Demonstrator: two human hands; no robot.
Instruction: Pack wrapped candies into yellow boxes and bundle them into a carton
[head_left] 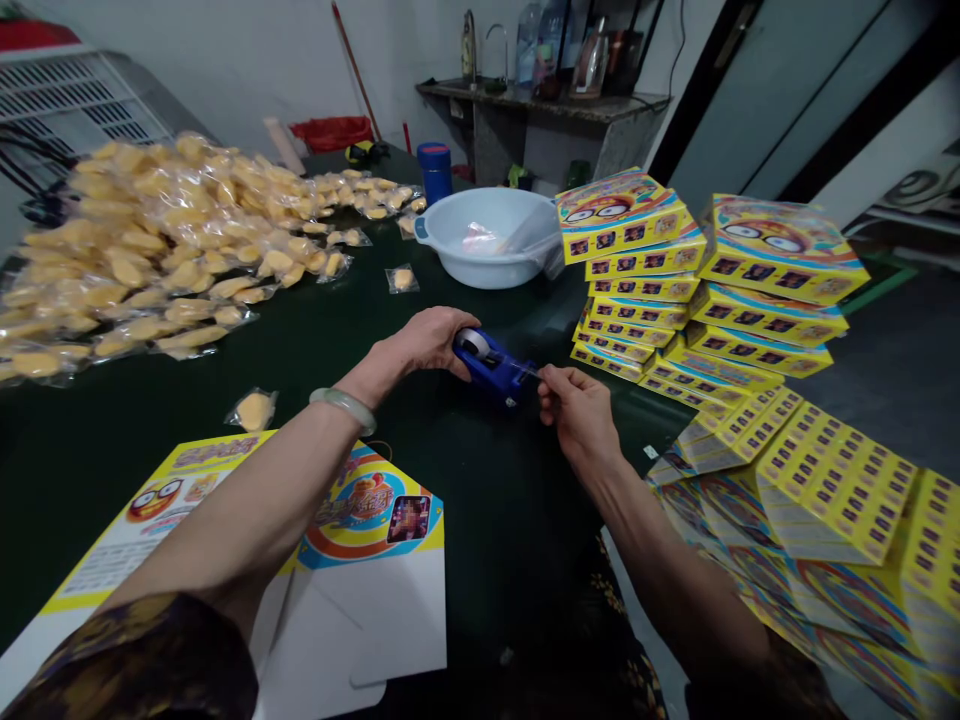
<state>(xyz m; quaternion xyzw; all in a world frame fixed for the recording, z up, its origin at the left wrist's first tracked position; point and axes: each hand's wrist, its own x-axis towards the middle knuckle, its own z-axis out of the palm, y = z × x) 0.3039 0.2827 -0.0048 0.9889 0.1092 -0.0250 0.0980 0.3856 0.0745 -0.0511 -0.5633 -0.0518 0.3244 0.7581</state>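
Observation:
My left hand (439, 340) grips the back end of a blue tape dispenser (495, 370) on the dark green table. A roll of clear tape (474, 343) sits inside it. At the dispenser's front, my right hand (574, 400) pinches the end of the tape (531, 371) between thumb and finger. Under my left forearm lies an unfolded printed carton (367, 510) in yellow, blue and white, partly hidden by the arm. A small wrapped yellow piece (255, 410) rests just beyond the carton's edge.
A large heap of wrapped yellow pieces (172, 230) covers the far left. A pale blue basin (487, 265) holding plastic film stands beyond the dispenser, near a blue bottle (434, 172). Stacked folded cartons (637, 255) rise at right, with flat cartons (832, 480) nearer me.

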